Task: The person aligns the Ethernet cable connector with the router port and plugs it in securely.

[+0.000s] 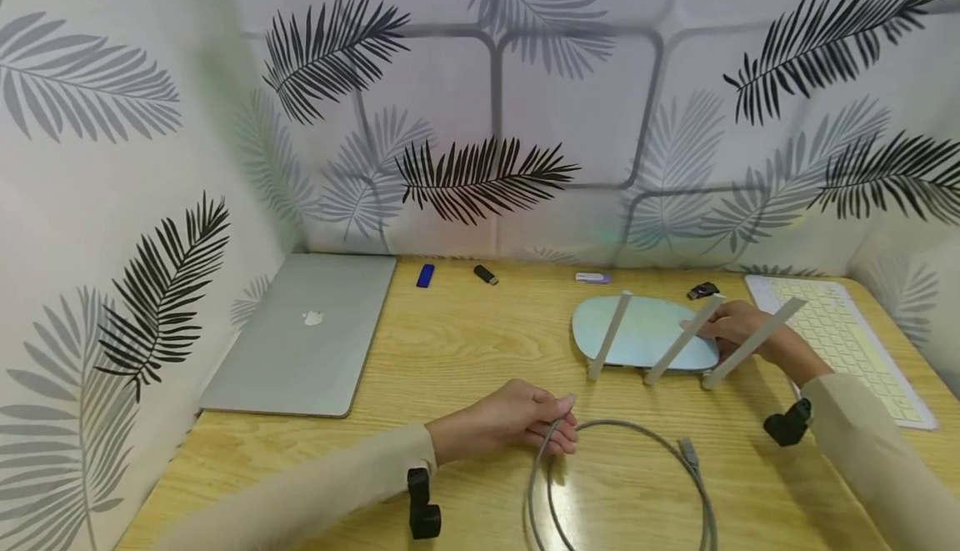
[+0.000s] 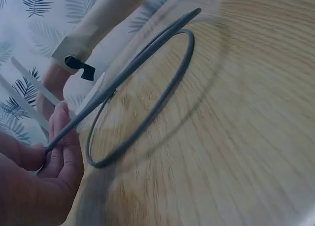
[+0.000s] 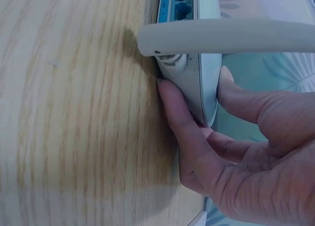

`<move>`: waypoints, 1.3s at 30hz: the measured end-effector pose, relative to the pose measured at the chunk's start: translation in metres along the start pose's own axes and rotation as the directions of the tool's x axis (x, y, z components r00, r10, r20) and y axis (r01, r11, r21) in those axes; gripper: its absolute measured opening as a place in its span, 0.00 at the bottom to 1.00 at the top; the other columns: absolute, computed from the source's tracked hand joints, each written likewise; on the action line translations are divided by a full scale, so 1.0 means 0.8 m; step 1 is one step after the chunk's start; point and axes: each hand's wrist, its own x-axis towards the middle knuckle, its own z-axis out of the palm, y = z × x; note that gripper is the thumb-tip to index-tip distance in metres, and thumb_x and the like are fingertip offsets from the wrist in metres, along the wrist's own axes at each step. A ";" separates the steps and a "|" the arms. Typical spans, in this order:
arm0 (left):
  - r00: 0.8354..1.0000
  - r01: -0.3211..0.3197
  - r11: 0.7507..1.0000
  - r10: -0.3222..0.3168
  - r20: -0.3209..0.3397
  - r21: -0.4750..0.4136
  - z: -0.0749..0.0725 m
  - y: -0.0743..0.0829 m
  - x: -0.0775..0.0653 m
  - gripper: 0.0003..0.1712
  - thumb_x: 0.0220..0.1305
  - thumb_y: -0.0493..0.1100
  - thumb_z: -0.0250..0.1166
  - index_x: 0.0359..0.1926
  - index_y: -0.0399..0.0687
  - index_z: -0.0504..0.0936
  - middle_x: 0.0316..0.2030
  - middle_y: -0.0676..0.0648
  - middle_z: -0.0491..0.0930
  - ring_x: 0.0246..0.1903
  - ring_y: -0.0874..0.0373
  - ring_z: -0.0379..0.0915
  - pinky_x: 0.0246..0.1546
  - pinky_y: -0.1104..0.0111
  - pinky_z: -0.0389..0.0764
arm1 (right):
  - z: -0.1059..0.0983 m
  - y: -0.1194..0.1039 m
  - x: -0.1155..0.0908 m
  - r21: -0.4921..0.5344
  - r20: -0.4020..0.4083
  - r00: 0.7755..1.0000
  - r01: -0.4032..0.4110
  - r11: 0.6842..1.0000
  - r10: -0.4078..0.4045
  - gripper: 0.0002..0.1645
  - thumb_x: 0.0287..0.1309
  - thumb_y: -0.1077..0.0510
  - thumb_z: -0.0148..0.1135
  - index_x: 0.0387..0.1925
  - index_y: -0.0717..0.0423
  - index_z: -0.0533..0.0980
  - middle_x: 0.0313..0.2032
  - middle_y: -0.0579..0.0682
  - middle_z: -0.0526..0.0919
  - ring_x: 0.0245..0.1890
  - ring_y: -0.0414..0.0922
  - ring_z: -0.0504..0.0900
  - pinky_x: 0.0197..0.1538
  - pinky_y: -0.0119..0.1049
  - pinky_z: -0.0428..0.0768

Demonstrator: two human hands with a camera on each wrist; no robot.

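A pale white-blue router (image 1: 630,330) with three upright antennas (image 1: 678,343) stands right of the table's middle. My right hand (image 1: 738,330) grips its right end, thumb on top and fingers underneath, as the right wrist view shows beside the blue port strip (image 3: 167,4). Between thumb and fingers, my left hand (image 1: 517,422) pinches a grey network cable (image 1: 622,423) in front of the router. The cable hangs in loops toward the near edge, and one plug (image 1: 688,453) shows at the loop's right side. In the left wrist view the cable (image 2: 123,78) runs out from the pinch.
A closed silver laptop (image 1: 307,334) lies at the left, a white keyboard (image 1: 847,343) at the right. Along the back are a blue USB stick (image 1: 425,276), a black one (image 1: 486,274), a white-purple one (image 1: 592,278) and a small dark one (image 1: 702,290). Leaf-patterned fabric encloses the table.
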 end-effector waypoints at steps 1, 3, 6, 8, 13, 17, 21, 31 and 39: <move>1.000 0.002 1.000 -0.002 0.000 -0.012 0.005 -0.001 0.006 0.24 0.72 0.50 0.58 0.46 0.29 0.82 0.34 0.40 0.88 0.30 0.61 0.85 0.40 0.67 0.88 | 0.000 0.001 0.001 -0.002 -0.002 1.000 -0.005 1.000 0.005 0.21 0.70 0.53 0.55 0.51 0.68 0.78 0.15 0.45 0.72 0.18 0.41 0.72 0.26 0.35 0.76; 1.000 0.010 1.000 -0.010 0.006 -0.024 0.013 -0.001 0.016 0.22 0.72 0.49 0.58 0.45 0.30 0.83 0.37 0.37 0.87 0.31 0.61 0.85 0.41 0.66 0.88 | 0.000 0.002 0.002 0.009 -0.003 1.000 -0.003 1.000 0.003 0.21 0.70 0.53 0.55 0.51 0.68 0.78 0.15 0.45 0.72 0.18 0.41 0.71 0.25 0.35 0.76; 1.000 0.010 0.999 -0.010 0.003 -0.046 0.024 -0.002 0.028 0.20 0.72 0.47 0.58 0.43 0.31 0.84 0.40 0.35 0.87 0.33 0.60 0.86 0.43 0.65 0.88 | -0.001 0.003 0.003 0.008 -0.009 1.000 0.010 1.000 -0.010 0.21 0.70 0.54 0.55 0.50 0.69 0.77 0.16 0.46 0.73 0.19 0.41 0.73 0.26 0.36 0.77; 1.000 0.007 0.997 -0.007 0.009 -0.070 0.030 -0.002 0.035 0.19 0.72 0.46 0.58 0.44 0.31 0.84 0.41 0.35 0.87 0.35 0.60 0.86 0.44 0.66 0.88 | -0.002 0.004 0.002 0.024 -0.005 1.000 0.017 1.000 -0.017 0.20 0.70 0.56 0.54 0.50 0.71 0.76 0.18 0.47 0.73 0.20 0.41 0.74 0.26 0.36 0.78; 1.000 -0.013 0.992 0.012 -0.006 -0.127 0.050 -0.004 0.047 0.19 0.72 0.45 0.58 0.47 0.29 0.82 0.41 0.38 0.87 0.36 0.60 0.86 0.46 0.66 0.87 | -0.005 0.000 0.001 0.073 0.008 1.000 0.023 0.997 -0.023 0.20 0.71 0.60 0.52 0.53 0.75 0.74 0.21 0.47 0.75 0.22 0.42 0.76 0.28 0.36 0.81; 0.999 -0.021 0.986 0.012 -0.052 -0.167 0.063 -0.005 0.057 0.18 0.71 0.45 0.59 0.45 0.31 0.83 0.39 0.41 0.88 0.34 0.61 0.86 0.43 0.67 0.88 | -0.004 -0.001 0.000 0.111 0.019 0.999 0.025 0.994 -0.027 0.20 0.71 0.60 0.51 0.53 0.74 0.75 0.20 0.45 0.72 0.21 0.40 0.73 0.29 0.35 0.81; 0.993 -0.036 0.976 0.012 -0.113 -0.214 0.073 -0.008 0.068 0.18 0.70 0.44 0.60 0.41 0.30 0.84 0.36 0.40 0.88 0.32 0.60 0.86 0.41 0.68 0.88 | 0.000 0.000 0.004 0.164 0.053 0.997 0.046 0.985 -0.056 0.12 0.72 0.59 0.51 0.40 0.66 0.73 0.18 0.44 0.65 0.19 0.38 0.66 0.28 0.33 0.77; 0.962 -0.148 0.948 0.071 -0.264 -0.282 0.089 -0.007 0.090 0.16 0.72 0.41 0.57 0.41 0.27 0.82 0.35 0.37 0.87 0.25 0.63 0.82 0.35 0.69 0.88 | 0.001 -0.012 0.012 0.150 0.094 0.993 0.051 0.987 -0.066 0.12 0.71 0.60 0.52 0.29 0.58 0.72 0.14 0.42 0.64 0.15 0.37 0.64 0.27 0.33 0.79; 0.938 -0.183 0.941 0.081 -0.336 -0.284 0.096 -0.007 0.098 0.18 0.71 0.41 0.58 0.39 0.25 0.82 0.33 0.35 0.87 0.21 0.63 0.81 0.29 0.71 0.88 | 0.004 -0.020 0.007 0.134 0.098 0.994 0.036 0.990 -0.049 0.10 0.71 0.62 0.50 0.32 0.62 0.71 0.14 0.43 0.61 0.14 0.36 0.62 0.32 0.35 0.86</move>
